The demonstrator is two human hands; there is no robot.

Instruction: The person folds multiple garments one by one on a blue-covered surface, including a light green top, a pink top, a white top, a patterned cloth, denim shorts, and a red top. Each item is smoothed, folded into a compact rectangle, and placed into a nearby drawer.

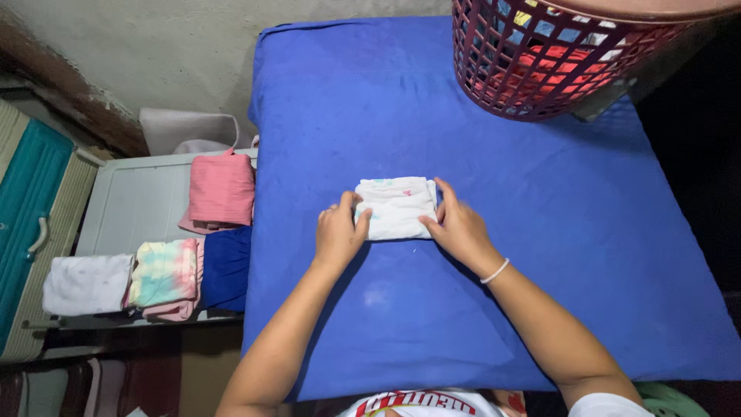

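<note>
1. Bare grey plaster wall (pixel 177 54) at the back, stained and cracked at its left edge; dim floor below.
2. Blue-covered table (pixel 540 232) filling the middle and right, cloth creased, its near edge close to the person's body.
3. Dark red plastic laundry basket (pixel 556 69) of open lattice at the table's far right corner, with red, blue and yellow clothes showing through the holes.
4. Pale grey low surface (pixel 131 208) just left of the table, bearing folded clothes.
5. Teal and beige piece of furniture (pixel 31 208) with a light handle at the far left edge.
6. Folded pink garment (pixel 221 189) at the back of the pale surface, next to the table's edge.
7. Folded dark blue garment (pixel 228 266) in front of the pink one, touching a pastel tie-dye piece (pixel 164 274), with a white folded piece (pixel 86 284) further left.
8. Small folded white cloth (pixel 397 207) with faint coloured print, flat near the table's centre, between both hands.
9. Right hand (pixel 459 228), thin white bracelet at the wrist, fingers laid along the cloth's right edge, thumb tucked at its lower corner; pressing rather than closed around it.
10. Left hand (pixel 338 233), ring on one finger, fingers curled over the cloth's left edge, pinching it lightly against the table.
</note>
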